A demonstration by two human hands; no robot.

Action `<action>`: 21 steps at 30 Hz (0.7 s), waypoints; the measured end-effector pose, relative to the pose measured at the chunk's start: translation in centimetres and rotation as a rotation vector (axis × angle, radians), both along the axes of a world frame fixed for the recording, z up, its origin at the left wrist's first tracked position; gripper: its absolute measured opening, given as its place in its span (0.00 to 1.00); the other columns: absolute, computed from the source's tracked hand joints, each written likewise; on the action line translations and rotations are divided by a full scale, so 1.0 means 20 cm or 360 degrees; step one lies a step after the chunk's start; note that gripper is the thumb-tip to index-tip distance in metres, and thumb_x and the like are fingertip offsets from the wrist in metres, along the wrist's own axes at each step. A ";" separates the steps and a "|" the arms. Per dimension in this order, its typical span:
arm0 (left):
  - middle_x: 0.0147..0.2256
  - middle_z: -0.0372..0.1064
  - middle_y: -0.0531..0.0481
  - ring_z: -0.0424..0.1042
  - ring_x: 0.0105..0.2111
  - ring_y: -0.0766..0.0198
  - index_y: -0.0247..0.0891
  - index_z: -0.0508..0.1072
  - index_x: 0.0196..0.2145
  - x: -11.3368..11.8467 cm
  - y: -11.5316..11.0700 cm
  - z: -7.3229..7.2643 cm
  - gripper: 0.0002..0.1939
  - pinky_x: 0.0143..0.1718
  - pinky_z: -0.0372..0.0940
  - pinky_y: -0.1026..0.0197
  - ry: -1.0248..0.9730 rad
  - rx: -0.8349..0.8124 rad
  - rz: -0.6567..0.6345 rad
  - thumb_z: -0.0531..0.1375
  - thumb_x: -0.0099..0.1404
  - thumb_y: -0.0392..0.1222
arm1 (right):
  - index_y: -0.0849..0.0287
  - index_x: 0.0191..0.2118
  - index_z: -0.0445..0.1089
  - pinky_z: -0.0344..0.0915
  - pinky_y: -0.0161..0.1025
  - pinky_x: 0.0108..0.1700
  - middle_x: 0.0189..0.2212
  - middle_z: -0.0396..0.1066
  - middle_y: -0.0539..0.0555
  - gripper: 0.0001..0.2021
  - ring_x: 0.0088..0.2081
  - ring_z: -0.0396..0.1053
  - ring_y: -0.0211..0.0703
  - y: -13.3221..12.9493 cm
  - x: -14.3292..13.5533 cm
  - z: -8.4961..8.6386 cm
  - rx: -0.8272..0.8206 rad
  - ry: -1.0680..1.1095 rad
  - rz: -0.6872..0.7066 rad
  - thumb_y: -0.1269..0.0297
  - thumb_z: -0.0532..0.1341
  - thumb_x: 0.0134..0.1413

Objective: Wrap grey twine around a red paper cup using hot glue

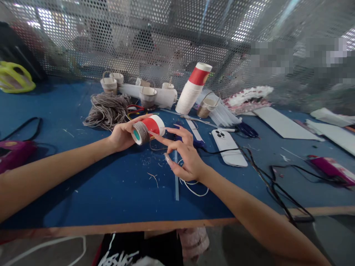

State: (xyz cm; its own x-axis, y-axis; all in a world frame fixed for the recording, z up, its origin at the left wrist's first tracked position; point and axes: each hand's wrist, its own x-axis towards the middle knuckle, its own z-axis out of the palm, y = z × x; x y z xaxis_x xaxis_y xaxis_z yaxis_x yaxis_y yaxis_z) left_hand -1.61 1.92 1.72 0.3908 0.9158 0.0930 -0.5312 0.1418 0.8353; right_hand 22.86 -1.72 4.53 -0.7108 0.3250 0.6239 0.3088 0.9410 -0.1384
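Observation:
My left hand [122, 135] is closed around a red and white paper cup [154, 125] lying tilted on its side above the table. Grey-brown cord [142, 132] is wound round the end of the cup nearer my left palm, and a teal patch shows at that end. Fingers apart, my right hand [188, 157] is just right of the cup. Its index fingertip is at the cup's side; whether it touches, I cannot tell. A thin strand of cord [158, 149] hangs below the cup towards my right hand.
A heap of cord [107, 110], a leaning stack of paper cups [191, 90] and a small cord-wrapped bucket [205, 108] stand behind. A white phone [229, 147] lies at right, with black cables [256, 168] and a magenta device [331, 170]. A glue stick [176, 181] is in front.

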 end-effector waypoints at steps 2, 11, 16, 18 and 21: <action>0.43 0.79 0.47 0.76 0.42 0.54 0.33 0.60 0.62 0.01 -0.01 0.02 0.49 0.57 0.61 0.43 -0.0037 -0.0072 0.0029 0.53 0.37 0.35 | 0.51 0.38 0.59 0.52 0.63 0.66 0.55 0.73 0.55 0.07 0.62 0.62 0.54 0.00 0.00 0.00 -0.0008 0.0003 -0.0008 0.69 0.55 0.54; 0.43 0.78 0.44 0.73 0.46 0.48 0.31 0.58 0.63 0.03 -0.03 0.03 0.50 0.56 0.58 0.43 -0.0092 -0.0085 0.0040 0.54 0.37 0.35 | 0.51 0.49 0.68 0.60 0.61 0.61 0.29 0.73 0.50 0.17 0.54 0.71 0.53 -0.01 0.00 0.01 0.0122 0.0089 0.0037 0.71 0.54 0.53; 0.44 0.78 0.45 0.73 0.45 0.50 0.31 0.57 0.64 0.03 -0.02 0.03 0.52 0.57 0.57 0.44 -0.0079 -0.0125 0.0020 0.54 0.36 0.36 | 0.50 0.43 0.63 0.62 0.60 0.59 0.51 0.75 0.54 0.12 0.55 0.67 0.53 -0.01 0.00 0.00 0.0094 0.0193 0.0000 0.69 0.56 0.52; 0.43 0.78 0.45 0.73 0.47 0.49 0.31 0.57 0.65 0.02 -0.02 0.04 0.53 0.58 0.56 0.44 -0.0037 -0.0100 0.0004 0.54 0.36 0.36 | 0.51 0.40 0.61 0.57 0.62 0.63 0.59 0.71 0.54 0.07 0.61 0.60 0.55 -0.01 -0.01 0.00 0.0063 0.0066 -0.0059 0.67 0.56 0.53; 0.46 0.77 0.43 0.72 0.50 0.46 0.31 0.55 0.65 0.02 -0.02 0.04 0.53 0.58 0.57 0.43 -0.0011 -0.0062 0.0002 0.54 0.37 0.36 | 0.51 0.37 0.60 0.49 0.62 0.67 0.61 0.69 0.54 0.03 0.64 0.56 0.56 -0.01 -0.02 0.00 0.0040 -0.0114 -0.0105 0.64 0.56 0.56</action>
